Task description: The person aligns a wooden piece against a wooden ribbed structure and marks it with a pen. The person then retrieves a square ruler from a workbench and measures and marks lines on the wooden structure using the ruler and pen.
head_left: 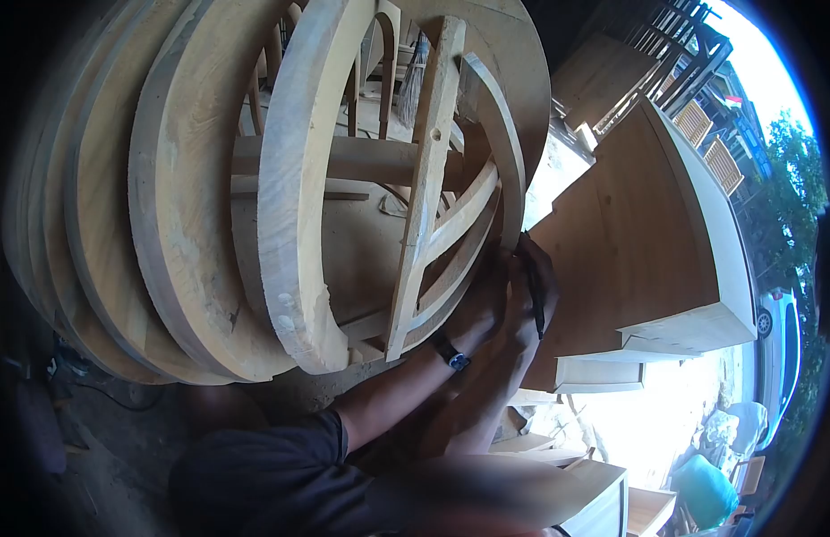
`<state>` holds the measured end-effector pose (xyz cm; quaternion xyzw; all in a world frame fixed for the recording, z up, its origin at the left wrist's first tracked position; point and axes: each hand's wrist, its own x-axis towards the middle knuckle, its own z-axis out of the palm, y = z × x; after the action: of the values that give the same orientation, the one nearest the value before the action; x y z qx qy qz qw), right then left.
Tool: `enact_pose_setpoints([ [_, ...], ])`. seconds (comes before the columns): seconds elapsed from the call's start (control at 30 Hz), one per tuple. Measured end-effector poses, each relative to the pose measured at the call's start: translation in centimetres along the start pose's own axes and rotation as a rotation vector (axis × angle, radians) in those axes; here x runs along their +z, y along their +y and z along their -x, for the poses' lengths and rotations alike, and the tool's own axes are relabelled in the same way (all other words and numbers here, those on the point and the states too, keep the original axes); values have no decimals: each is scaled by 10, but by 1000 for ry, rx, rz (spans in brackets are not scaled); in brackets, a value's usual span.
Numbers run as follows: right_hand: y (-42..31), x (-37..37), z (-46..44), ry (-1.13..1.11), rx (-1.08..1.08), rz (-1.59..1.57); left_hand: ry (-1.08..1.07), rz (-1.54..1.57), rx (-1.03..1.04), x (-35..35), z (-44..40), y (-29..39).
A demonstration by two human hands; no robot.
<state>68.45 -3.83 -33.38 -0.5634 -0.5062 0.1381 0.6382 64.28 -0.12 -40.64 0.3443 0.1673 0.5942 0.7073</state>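
Note:
My left hand (488,300), with a watch on its wrist, is at the lower end of a curved wooden strip (502,116). Its fingers look closed around the wood, though my other hand partly covers them. Close against it, my right hand (537,276) is closed on a dark, slim, pencil-like stick (538,309) pointing downward. The strip leans against a round wooden frame, beside a straight wooden bar (428,179) with a small hole. Thick curved wooden rings (294,179) form the frame's left side.
A large brown wooden cabinet (629,233) stands close to the right of my hands. Drawer-like wooden boxes (594,501) and a teal bag (706,492) are at lower right. Wooden chair legs (388,72) and a broom (413,85) show behind the frame. A car (777,367) is outside.

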Motion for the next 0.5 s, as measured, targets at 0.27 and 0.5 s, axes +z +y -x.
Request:
enact_pose_setpoints([
  [0.27, -1, 0, 1, 11, 4, -7, -100, -99, -19, -20, -4, -39],
  [0.5, 1, 1, 0, 17, 4, 20, -143, -564, 232, -19, -3, -27],
])
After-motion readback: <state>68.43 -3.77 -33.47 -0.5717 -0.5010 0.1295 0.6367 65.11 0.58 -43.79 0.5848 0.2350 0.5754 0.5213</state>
